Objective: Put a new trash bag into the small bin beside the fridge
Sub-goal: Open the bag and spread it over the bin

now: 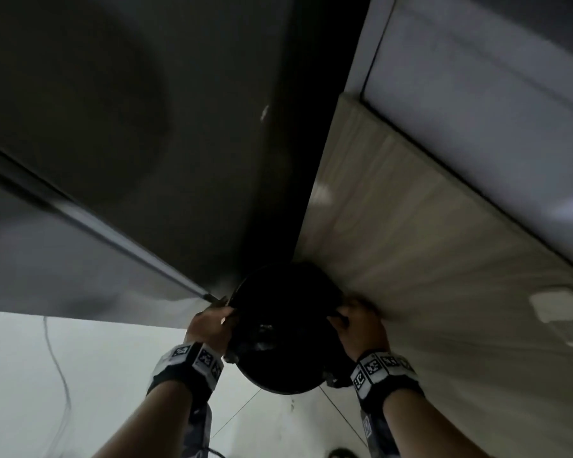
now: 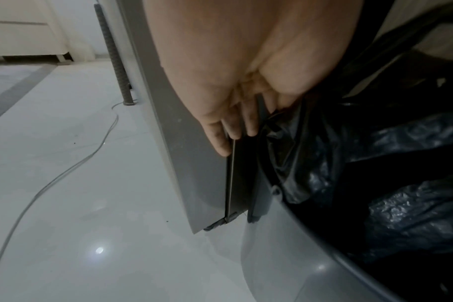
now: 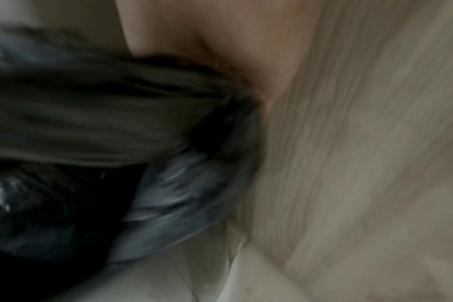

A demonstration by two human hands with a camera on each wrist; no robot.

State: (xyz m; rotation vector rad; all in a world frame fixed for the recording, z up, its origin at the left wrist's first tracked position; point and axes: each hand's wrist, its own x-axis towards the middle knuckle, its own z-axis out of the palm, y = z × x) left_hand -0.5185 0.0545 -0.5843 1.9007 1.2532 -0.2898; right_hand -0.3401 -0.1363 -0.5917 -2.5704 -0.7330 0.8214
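Both hands [image 1: 209, 328] [image 1: 361, 328] pinch trash bag [image 2: 323, 155] edge at bin [image 2: 292, 271] rim beside fridge [image 2: 192, 163]; stretch evenly, fold over rim.

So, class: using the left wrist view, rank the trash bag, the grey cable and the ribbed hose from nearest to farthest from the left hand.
1. Trash bag: at the left hand, right side.
2. Ribbed hose: upright, left, beside the fridge.
3. Grey cable: on the floor, far left.

A glossy white tiled floor [image 2: 96, 214] reflects spots of ceiling light. A thin grey cable [image 2: 65, 173] trails across it. A pale wood-grain cabinet panel [image 1: 411, 233] stands at right, with cream low furniture [image 2: 26, 30] in the far background.
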